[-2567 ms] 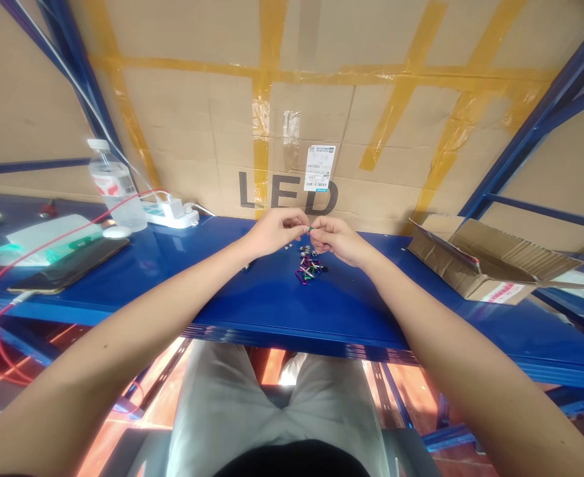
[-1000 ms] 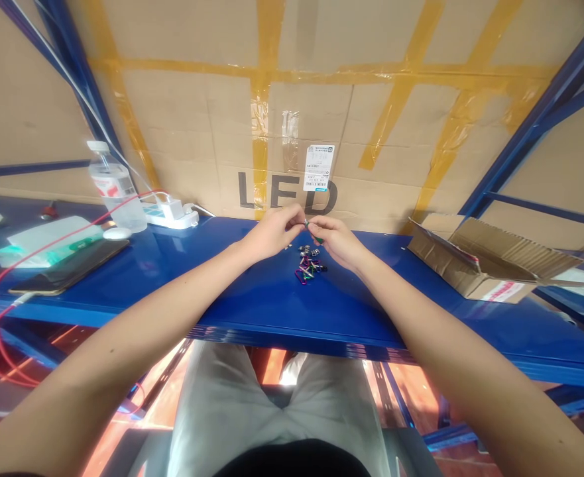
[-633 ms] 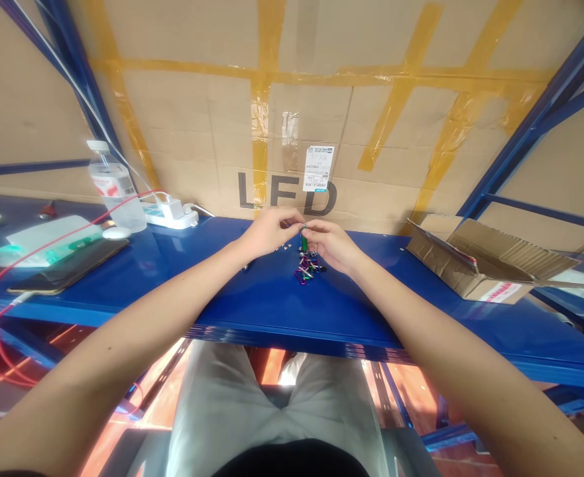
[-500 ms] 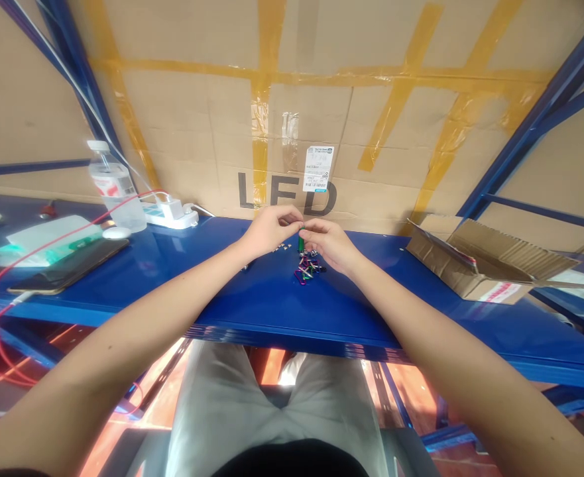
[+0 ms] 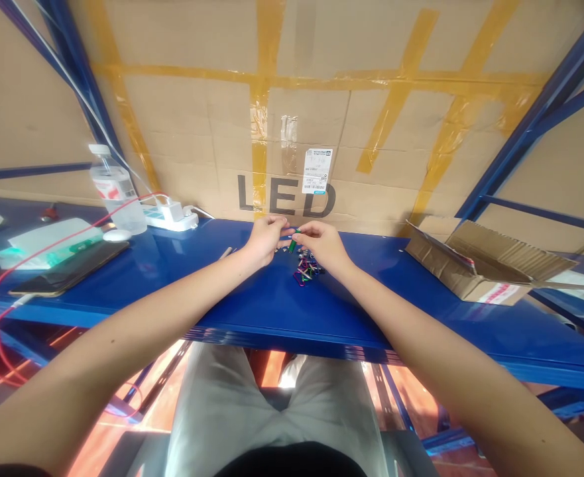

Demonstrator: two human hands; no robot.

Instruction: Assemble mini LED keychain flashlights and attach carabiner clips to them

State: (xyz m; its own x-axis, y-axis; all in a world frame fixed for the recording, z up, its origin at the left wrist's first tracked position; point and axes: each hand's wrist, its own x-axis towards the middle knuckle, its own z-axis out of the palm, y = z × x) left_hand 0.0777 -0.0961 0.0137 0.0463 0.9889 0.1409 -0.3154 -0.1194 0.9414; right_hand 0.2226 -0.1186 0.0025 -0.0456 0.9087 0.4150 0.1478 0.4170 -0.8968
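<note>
My right hand (image 5: 323,241) pinches a small green cylinder (image 5: 292,245), which tilts with its lower end towards the left. Close against the cylinder's upper end are the fingers of my left hand (image 5: 264,240), bent and closed; what they hold, if anything, is too small to make out. Just below both hands lies a loose pile of small coloured metal pieces (image 5: 305,270), purple, green and silver, some shaped like clips. A few tiny shiny bits are partly hidden behind my left fingers. A thin pale stick (image 5: 226,253) lies beyond my left forearm.
On the blue table (image 5: 282,311), an open cardboard box (image 5: 490,268) stands at right. At left are a water bottle (image 5: 115,192), a white power strip (image 5: 172,217), a tissue pack (image 5: 48,244) and a phone (image 5: 70,268) with a red cable. Taped cardboard (image 5: 197,119) walls the back.
The green cylinder has gone from upright to tilted and shifted slightly left. My left hand has lowered and turned, with its fingers now beside the cylinder's upper end.
</note>
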